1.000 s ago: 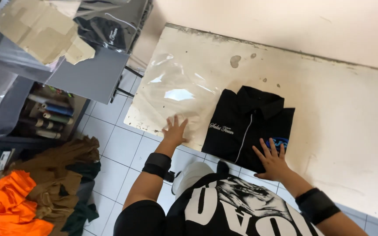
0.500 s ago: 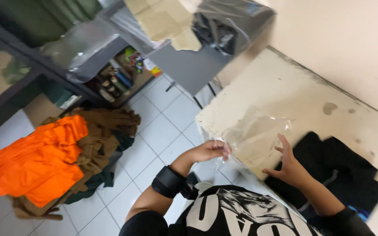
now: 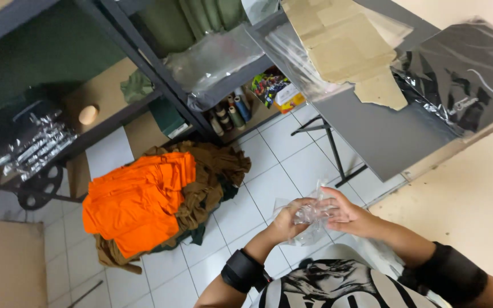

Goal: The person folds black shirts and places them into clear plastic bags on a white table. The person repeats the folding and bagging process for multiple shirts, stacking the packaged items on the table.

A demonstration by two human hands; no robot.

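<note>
Both of my hands are together in front of my chest, over the tiled floor. My left hand (image 3: 287, 221) and my right hand (image 3: 350, 215) are both closed on a crumpled clear plastic bag (image 3: 310, 215), which bunches between the fingers. A black wristband sits on each forearm. The cream table (image 3: 469, 199) lies just to the right of my hands. The folded black shirt seen earlier is out of view.
A pile of orange and brown garments (image 3: 155, 205) lies on the white floor tiles at left. A grey table (image 3: 383, 131) carries cardboard sheets (image 3: 349, 45) and a bagged black garment (image 3: 463, 80). Dark metal shelving (image 3: 144, 68) holds plastic bags, thread cones and boxes.
My hands left the table and the black shirt, picked up the clear plastic bag and came together on it. My view swung left toward the floor and shelving.
</note>
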